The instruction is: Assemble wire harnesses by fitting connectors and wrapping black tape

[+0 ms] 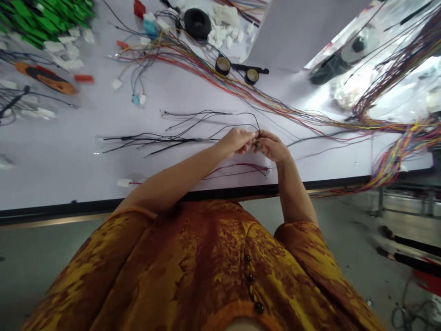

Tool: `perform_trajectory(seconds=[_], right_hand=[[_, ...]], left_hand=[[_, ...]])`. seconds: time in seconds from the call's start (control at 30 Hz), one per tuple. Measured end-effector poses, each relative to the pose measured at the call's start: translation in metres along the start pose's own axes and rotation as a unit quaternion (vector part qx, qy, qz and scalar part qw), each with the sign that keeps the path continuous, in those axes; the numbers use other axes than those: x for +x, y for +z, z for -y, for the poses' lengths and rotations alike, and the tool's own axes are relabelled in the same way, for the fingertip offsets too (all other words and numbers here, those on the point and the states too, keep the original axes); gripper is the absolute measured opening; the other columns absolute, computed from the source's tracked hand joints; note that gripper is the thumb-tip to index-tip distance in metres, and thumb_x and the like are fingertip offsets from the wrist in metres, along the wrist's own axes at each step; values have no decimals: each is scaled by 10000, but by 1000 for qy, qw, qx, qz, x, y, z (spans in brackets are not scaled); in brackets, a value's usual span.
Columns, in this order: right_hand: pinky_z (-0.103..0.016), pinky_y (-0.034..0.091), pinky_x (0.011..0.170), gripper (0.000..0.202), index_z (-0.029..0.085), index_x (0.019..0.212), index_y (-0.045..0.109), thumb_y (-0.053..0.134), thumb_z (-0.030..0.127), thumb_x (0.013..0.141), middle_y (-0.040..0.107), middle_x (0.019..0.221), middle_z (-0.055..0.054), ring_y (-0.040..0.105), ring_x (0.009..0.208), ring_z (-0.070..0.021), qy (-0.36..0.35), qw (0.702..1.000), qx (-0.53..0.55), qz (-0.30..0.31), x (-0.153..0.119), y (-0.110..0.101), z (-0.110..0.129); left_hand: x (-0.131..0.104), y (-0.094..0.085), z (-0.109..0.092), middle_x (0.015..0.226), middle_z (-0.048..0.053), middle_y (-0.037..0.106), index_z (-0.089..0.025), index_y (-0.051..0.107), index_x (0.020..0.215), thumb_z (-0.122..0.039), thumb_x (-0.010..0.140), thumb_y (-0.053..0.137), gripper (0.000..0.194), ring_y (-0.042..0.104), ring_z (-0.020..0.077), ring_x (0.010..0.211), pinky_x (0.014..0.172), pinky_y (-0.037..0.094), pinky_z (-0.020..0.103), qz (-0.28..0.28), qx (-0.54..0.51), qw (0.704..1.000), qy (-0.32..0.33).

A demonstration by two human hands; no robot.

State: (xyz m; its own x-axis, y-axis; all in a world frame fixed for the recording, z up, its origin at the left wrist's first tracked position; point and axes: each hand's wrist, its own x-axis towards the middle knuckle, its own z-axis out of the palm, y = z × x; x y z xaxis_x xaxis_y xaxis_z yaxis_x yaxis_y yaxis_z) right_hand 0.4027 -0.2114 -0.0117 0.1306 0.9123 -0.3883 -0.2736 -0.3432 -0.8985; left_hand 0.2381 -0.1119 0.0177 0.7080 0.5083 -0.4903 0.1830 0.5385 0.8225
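Note:
My left hand (237, 140) and my right hand (273, 145) meet over the table near its front edge, fingers pinched together on black wires (257, 120). The wires loop up from the fingertips and run left, fanning into several thin branches with small metal ends. One bundle of black wires (179, 140) lies just left of my left hand, with a grey sleeve (201, 139) around it. Below my hands rests a short set of red wires (248, 165) with metal tips. My fingers hide the exact spot they grip.
Long multicoloured wires (206, 69) cross the table behind my hands to a thick bundle (386, 124) at right. Black tape rolls (223, 65) lie beyond. Green connectors (44, 20), an orange-handled cutter (46, 78) and white connectors (69, 53) sit at left. A white box-like panel (296, 32) stands behind.

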Motion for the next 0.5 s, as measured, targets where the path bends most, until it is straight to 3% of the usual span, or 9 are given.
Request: perform_trajectory(seconds=[0.1, 0.23, 0.33, 0.5], right_hand=[[-227, 544, 610, 209, 159, 966, 640, 685, 283, 804, 686, 840, -15, 672, 710, -117, -11, 1000, -3, 21, 0, -3, -3], [-225, 531, 609, 219, 148, 985, 655, 688, 264, 802, 674, 877, -19, 678, 729, -119, -23, 999, 11, 38, 1, -7, -6], [-212, 496, 566, 213, 158, 962, 627, 703, 280, 806, 632, 817, 3, 651, 686, -105, -44, 998, 32, 16, 2, -6, -8], [-195, 388, 461, 174, 179, 877, 596, 697, 306, 814, 554, 716, 39, 546, 568, -70, -62, 997, 35, -29, 4, -2, -9]], left_hand=[[11, 9, -4, 560, -38, 496, -149, 532, 652, -186, 977, 568, 330, 397, 24, 404, 413, 276, 171, 28, -108, 993, -34], [16, 11, -5, 576, -54, 509, -133, 602, 753, -188, 996, 554, 253, 427, 14, 397, 399, 286, 157, -28, -175, 984, -35], [4, 6, -3, 616, -41, 591, -126, 626, 814, -189, 1007, 538, 221, 503, 21, 415, 412, 343, 157, -54, -150, 987, -29], [-23, -10, 10, 614, -17, 661, -148, 592, 800, -233, 1003, 565, 222, 616, 75, 467, 478, 460, 176, -26, -156, 984, -81]])
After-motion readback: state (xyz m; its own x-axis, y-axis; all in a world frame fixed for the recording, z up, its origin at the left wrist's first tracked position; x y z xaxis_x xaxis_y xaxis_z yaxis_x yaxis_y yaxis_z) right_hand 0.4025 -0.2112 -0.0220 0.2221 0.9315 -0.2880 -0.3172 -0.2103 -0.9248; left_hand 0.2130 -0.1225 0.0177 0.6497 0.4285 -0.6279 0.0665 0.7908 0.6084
